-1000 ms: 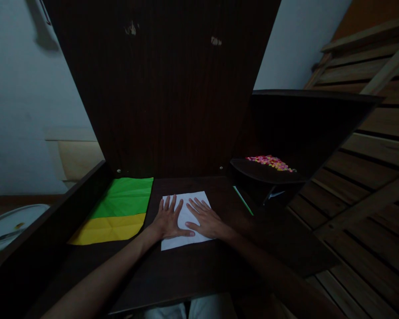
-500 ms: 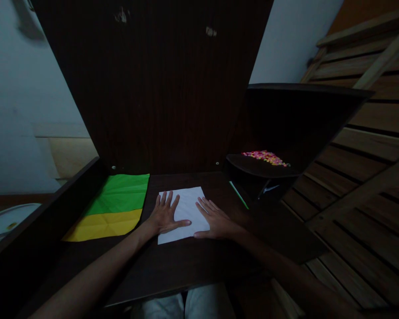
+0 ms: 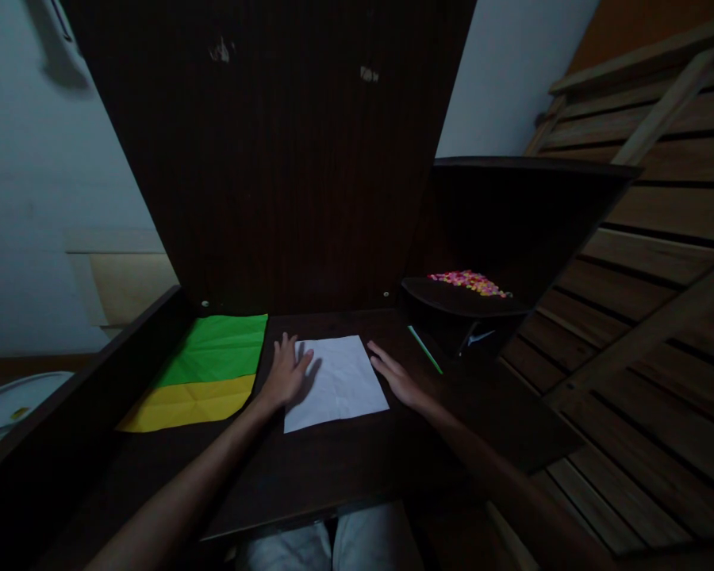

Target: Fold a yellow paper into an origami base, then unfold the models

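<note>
At the far left, a white round tray (image 3: 41, 385) is partly hidden behind the side board of the dark desk (image 3: 327, 468). On the desk's left lies a green sheet (image 3: 223, 349), with a yellow sheet (image 3: 196, 403) along its near edge. Next, the left hand (image 3: 286, 377) is over the left edge of the white paper (image 3: 342, 381), fingers spread apart; whether it touches is hard to tell. The paper lies flat at the middle of the desk. The right hand (image 3: 396, 379) is just beside its right edge, fingers outstretched and close together, thumb unclear. Farther right lies a thin green stick (image 3: 425, 349), then a low shelf (image 3: 443, 296) bearing small colorful pieces (image 3: 470, 281). Wooden slats (image 3: 660, 258) stand at the far right.
</note>
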The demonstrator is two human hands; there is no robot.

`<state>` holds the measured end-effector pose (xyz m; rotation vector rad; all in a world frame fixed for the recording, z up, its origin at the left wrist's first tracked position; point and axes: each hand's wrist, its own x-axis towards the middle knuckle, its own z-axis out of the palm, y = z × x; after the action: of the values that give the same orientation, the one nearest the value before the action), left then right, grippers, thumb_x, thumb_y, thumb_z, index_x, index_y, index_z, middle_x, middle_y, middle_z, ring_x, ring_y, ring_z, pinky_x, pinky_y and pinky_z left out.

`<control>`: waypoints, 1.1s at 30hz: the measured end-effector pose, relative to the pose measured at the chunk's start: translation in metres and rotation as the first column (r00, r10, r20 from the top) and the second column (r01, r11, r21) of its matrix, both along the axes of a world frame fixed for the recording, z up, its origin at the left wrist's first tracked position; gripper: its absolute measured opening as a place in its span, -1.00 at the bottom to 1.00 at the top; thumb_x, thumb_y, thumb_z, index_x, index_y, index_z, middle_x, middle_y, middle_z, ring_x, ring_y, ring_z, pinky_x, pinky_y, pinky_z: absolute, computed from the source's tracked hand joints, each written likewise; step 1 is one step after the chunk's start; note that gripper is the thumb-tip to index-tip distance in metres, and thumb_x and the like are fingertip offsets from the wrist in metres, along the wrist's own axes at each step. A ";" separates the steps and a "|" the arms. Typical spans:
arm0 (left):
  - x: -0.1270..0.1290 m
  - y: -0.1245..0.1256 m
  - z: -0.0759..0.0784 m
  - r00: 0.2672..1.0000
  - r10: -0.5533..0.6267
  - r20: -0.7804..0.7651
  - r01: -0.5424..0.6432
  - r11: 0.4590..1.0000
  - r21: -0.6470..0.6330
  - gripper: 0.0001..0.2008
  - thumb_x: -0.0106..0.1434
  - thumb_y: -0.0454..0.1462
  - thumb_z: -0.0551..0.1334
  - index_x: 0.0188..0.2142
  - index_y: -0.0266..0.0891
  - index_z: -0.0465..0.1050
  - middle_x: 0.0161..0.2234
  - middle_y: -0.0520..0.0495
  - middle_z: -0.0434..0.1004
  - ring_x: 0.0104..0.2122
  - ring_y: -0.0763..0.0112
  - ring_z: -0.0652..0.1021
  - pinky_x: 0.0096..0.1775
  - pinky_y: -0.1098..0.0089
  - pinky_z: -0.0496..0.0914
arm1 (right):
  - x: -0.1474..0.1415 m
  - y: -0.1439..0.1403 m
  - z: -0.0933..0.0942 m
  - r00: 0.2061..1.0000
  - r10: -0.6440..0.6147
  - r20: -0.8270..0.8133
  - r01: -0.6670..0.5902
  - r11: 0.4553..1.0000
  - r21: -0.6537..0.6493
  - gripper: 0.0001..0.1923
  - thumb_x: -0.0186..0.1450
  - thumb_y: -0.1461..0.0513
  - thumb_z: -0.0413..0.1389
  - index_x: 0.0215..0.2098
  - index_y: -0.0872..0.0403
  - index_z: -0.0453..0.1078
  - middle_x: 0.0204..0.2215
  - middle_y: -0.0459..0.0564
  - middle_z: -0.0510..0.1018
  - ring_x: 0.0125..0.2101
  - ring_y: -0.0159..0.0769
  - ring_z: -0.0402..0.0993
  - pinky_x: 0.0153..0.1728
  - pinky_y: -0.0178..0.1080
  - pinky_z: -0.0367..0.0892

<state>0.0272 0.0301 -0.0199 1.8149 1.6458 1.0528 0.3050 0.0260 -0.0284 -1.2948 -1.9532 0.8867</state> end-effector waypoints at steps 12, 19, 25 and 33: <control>-0.007 0.000 0.018 0.714 0.242 0.657 -0.068 0.958 -0.279 -0.74 0.19 -0.43 0.18 -0.13 -0.22 0.24 -0.31 -0.10 0.50 -0.27 0.35 0.61 -0.17 0.25 0.53 | -0.013 0.027 -0.015 0.929 -0.181 -0.324 0.174 0.983 -0.052 -0.52 0.29 0.10 -0.02 0.16 0.00 0.30 0.14 0.10 0.41 0.14 -0.06 0.33 0.13 0.04 0.25; -0.005 0.003 0.021 0.752 0.238 0.615 -0.104 0.964 -0.245 -0.59 -0.02 -0.50 0.34 -0.19 -0.21 0.29 -0.42 -0.02 0.56 -0.41 0.33 0.61 -0.29 0.32 0.51 | -0.021 0.028 -0.024 0.912 -0.206 -0.354 0.228 0.973 0.022 -0.60 0.12 0.18 0.12 -0.05 0.00 0.40 0.07 0.07 0.44 0.11 -0.09 0.34 0.12 0.00 0.24; -0.025 0.009 0.045 0.929 0.131 0.347 -0.092 0.988 -0.126 -0.77 0.02 -0.41 0.32 -0.28 -0.24 0.44 -0.41 -0.07 0.62 -0.35 0.22 0.62 -0.28 0.30 0.50 | -0.020 0.027 -0.029 0.912 -0.211 -0.351 0.252 0.965 0.074 -0.66 0.16 0.19 0.10 -0.08 0.00 0.40 0.06 0.09 0.42 0.10 -0.12 0.35 0.11 -0.02 0.26; -0.126 0.050 0.118 0.919 0.237 -0.314 -0.245 0.969 0.014 -0.84 0.16 -0.39 0.26 -0.23 -0.25 0.51 -0.17 -0.11 0.59 -0.11 0.15 0.56 -0.05 0.24 0.40 | -0.019 0.019 -0.031 0.938 -0.172 -0.301 0.222 0.965 0.139 -0.68 0.21 0.20 0.11 -0.06 0.00 0.40 0.07 0.08 0.41 0.12 -0.13 0.32 0.14 -0.02 0.22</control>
<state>-0.0986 0.0798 0.0978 1.8714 2.1068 0.8656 0.2859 0.0448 -0.0592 -1.1666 -1.6047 0.7427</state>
